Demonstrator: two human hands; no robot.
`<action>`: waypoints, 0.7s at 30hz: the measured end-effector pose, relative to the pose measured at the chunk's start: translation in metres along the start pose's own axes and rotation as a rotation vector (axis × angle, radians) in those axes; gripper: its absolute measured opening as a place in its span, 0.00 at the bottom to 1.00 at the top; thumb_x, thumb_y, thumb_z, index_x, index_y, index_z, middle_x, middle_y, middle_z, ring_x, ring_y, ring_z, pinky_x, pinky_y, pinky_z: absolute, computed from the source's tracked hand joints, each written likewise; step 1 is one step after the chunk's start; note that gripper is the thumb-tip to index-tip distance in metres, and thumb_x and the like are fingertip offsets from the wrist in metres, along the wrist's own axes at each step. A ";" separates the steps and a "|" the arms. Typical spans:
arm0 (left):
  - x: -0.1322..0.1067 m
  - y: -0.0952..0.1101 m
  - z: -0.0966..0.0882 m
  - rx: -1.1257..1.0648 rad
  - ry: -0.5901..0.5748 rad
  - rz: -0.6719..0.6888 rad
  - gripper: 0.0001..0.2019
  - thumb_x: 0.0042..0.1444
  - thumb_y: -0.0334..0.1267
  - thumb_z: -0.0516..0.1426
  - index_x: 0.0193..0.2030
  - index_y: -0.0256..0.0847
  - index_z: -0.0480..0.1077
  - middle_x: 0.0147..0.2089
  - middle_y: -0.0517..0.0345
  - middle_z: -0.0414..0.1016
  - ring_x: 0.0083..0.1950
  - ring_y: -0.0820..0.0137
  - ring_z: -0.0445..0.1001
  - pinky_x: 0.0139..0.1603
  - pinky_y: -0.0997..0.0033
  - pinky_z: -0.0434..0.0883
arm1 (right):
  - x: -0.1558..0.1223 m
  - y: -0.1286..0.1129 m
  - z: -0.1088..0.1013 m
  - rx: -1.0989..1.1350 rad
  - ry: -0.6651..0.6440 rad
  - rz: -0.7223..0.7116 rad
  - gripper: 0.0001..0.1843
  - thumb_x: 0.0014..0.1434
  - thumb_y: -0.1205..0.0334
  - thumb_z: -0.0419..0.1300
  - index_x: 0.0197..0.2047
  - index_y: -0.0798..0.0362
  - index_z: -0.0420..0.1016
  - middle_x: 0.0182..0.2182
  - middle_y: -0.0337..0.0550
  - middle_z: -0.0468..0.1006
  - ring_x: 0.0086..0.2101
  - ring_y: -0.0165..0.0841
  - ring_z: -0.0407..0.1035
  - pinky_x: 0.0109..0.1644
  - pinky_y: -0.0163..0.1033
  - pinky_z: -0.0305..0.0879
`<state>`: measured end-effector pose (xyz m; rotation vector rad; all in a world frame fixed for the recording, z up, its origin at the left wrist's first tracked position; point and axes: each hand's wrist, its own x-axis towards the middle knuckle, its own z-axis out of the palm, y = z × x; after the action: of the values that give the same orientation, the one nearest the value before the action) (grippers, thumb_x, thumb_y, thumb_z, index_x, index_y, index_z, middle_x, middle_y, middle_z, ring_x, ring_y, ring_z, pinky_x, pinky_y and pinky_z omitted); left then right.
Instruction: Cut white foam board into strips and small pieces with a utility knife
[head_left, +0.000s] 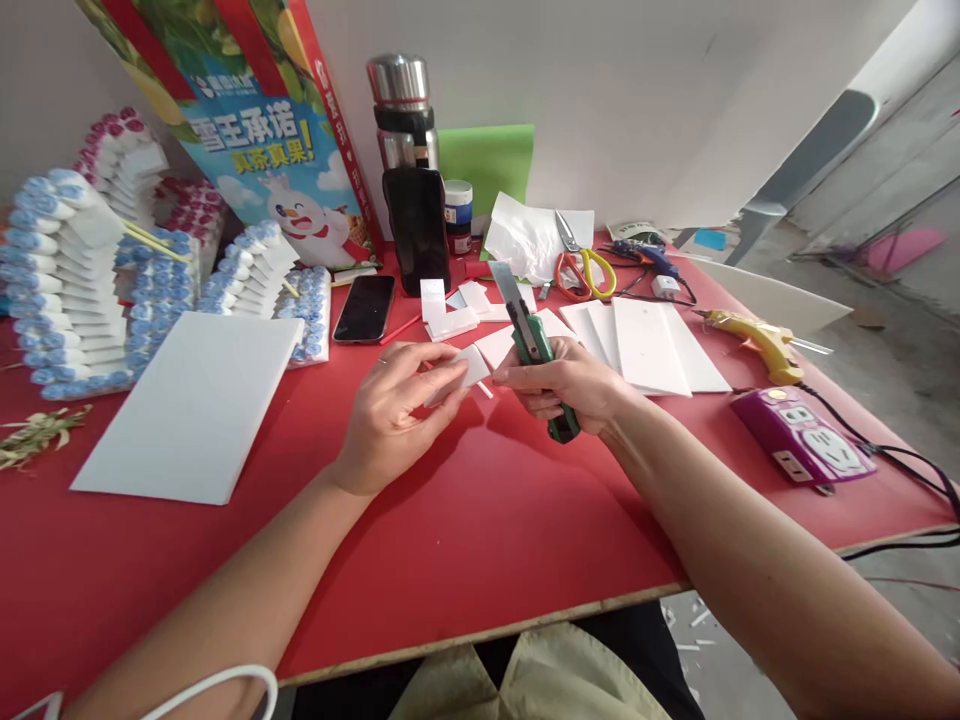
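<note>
My right hand (pixel 574 385) is closed around a green utility knife (pixel 538 345), its wide blade out and pointing up and away from me. Between the fingers of my left hand (pixel 405 405) is a small white foam-board piece (pixel 472 368), held just above the red table. A thin white strip (pixel 485 390) shows beside that piece, near the right fingertips. Small white cut pieces (pixel 450 315) lie just beyond my hands. To the right of the knife, several white boards (pixel 649 345) overlap flat on the table.
A large white board stack (pixel 191 405) lies left, before blue-and-white folded models (pixel 67 290). Behind are a phone (pixel 365 308), a steel bottle (pixel 405 110) and a printed bag (pixel 285 150). Scissors (pixel 585 272), a yellow glue gun (pixel 757 340) and a purple box (pixel 802 435) with cables sit right.
</note>
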<state>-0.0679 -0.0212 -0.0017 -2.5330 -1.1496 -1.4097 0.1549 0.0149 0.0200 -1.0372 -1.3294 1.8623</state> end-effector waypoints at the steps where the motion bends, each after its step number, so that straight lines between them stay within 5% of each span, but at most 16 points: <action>1: 0.001 0.001 0.000 -0.001 0.007 0.005 0.11 0.60 0.30 0.61 0.50 0.44 0.76 0.49 0.51 0.78 0.48 0.67 0.75 0.49 0.64 0.75 | 0.000 0.000 -0.003 0.027 0.035 -0.017 0.16 0.48 0.58 0.74 0.27 0.56 0.71 0.16 0.29 0.56 0.17 0.20 0.45 0.20 0.31 0.41; 5: 0.001 0.006 -0.002 -0.003 0.004 0.024 0.14 0.59 0.29 0.62 0.52 0.45 0.76 0.50 0.51 0.78 0.48 0.66 0.76 0.49 0.63 0.75 | 0.001 -0.001 -0.017 0.174 0.152 -0.025 0.18 0.50 0.52 0.73 0.29 0.58 0.75 0.17 0.29 0.55 0.17 0.19 0.44 0.18 0.31 0.39; 9: -0.002 0.009 -0.003 0.011 -0.055 0.061 0.17 0.58 0.28 0.63 0.54 0.45 0.75 0.52 0.50 0.77 0.51 0.64 0.75 0.52 0.61 0.75 | -0.001 -0.003 -0.017 0.134 0.107 0.004 0.24 0.50 0.44 0.71 0.32 0.58 0.77 0.21 0.34 0.62 0.18 0.20 0.45 0.18 0.32 0.40; 15: -0.002 0.012 -0.002 0.044 -0.175 0.157 0.16 0.58 0.29 0.62 0.53 0.44 0.74 0.53 0.48 0.76 0.52 0.61 0.74 0.54 0.58 0.74 | -0.007 -0.005 -0.003 -0.071 -0.013 -0.016 0.23 0.47 0.50 0.75 0.24 0.54 0.67 0.16 0.28 0.54 0.18 0.21 0.44 0.20 0.33 0.40; 21: -0.002 0.014 -0.003 0.101 -0.216 0.247 0.17 0.59 0.29 0.62 0.54 0.42 0.71 0.56 0.45 0.75 0.54 0.59 0.74 0.55 0.55 0.74 | -0.008 -0.002 -0.009 -0.220 -0.087 -0.003 0.17 0.48 0.55 0.73 0.29 0.55 0.71 0.16 0.30 0.57 0.18 0.22 0.47 0.20 0.34 0.41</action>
<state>-0.0626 -0.0332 0.0034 -2.6917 -0.8655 -1.0178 0.1666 0.0133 0.0226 -1.0721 -1.6143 1.8071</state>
